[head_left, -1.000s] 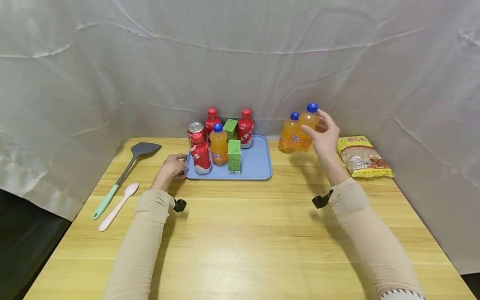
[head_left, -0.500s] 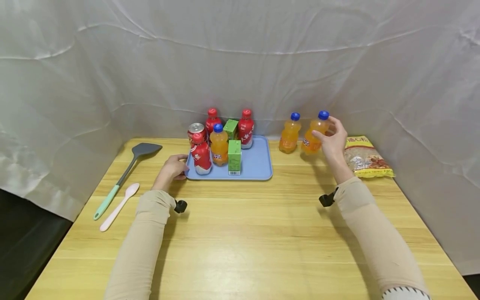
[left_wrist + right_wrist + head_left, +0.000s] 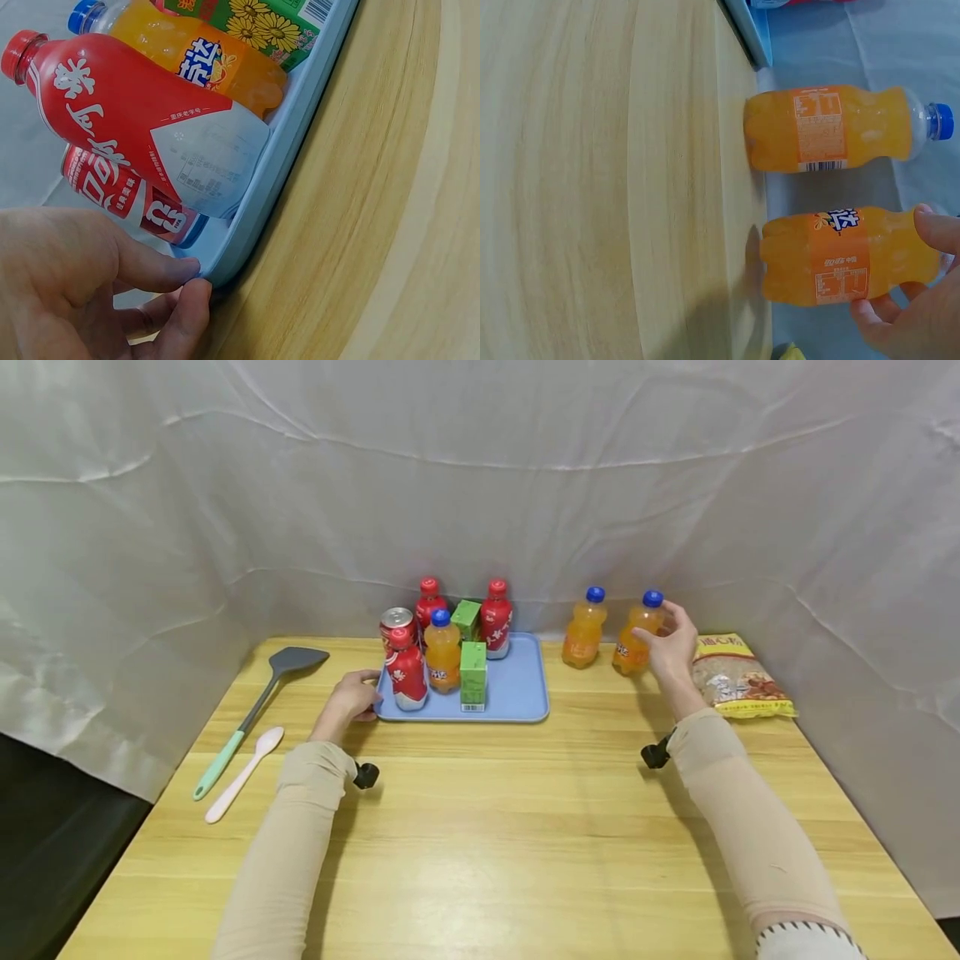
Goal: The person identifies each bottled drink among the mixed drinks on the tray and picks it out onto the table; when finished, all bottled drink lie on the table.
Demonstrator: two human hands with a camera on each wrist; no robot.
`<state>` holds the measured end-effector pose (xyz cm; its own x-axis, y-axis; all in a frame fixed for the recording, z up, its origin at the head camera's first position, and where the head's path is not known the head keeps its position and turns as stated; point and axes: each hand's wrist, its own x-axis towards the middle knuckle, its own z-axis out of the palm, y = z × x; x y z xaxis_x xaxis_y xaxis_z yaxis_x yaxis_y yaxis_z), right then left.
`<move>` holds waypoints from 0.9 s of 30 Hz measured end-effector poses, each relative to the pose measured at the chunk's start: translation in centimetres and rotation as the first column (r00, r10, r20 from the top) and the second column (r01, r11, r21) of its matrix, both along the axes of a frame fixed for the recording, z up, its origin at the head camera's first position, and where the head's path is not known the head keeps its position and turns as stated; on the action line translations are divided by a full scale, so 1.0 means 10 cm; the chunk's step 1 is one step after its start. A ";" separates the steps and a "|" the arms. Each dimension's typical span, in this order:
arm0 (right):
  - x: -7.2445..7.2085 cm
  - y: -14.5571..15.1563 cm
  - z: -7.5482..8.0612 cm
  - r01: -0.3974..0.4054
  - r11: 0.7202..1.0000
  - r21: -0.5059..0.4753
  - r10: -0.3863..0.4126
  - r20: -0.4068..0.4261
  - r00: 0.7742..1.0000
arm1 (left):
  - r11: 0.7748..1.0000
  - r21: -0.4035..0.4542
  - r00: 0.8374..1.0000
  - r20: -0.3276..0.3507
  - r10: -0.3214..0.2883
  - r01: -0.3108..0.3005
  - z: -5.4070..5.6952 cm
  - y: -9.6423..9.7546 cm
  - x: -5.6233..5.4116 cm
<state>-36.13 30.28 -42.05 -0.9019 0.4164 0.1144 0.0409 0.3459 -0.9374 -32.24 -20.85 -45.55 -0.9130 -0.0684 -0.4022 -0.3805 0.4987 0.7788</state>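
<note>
My right hand (image 3: 675,647) grips an orange soda bottle (image 3: 632,647) with a blue cap, thumb on one side and fingers on the other. It stands upright, its base at the table. To its left is a second orange soda bottle (image 3: 817,131), apart from it. My left hand (image 3: 351,697) pinches the front left corner of a blue tray (image 3: 517,693) between thumb and fingers (image 3: 187,315). Nearest that hand on the tray is a red-and-white bottle (image 3: 142,112), with a red can (image 3: 124,191) behind it and an orange soda bottle (image 3: 202,60) beside it.
Also on the tray are green drink cartons (image 3: 473,677) and more red bottles (image 3: 496,618). A yellow food packet (image 3: 738,677) lies right of my right hand. At the left lie a spatula (image 3: 258,702) and a pink spoon (image 3: 243,777). Grey cloth (image 3: 480,485) hangs behind.
My right hand has moved the orange soda bottle rightward and down to the table, away from the second one. My left hand stays at the tray corner.
</note>
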 end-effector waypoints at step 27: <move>0.01 0.04 -0.03 -0.058 0.983 0.176 0.053 0.029 0.998 | 1.000 -0.016 1.000 0.025 -0.012 0.012 -0.06 -0.02 -0.08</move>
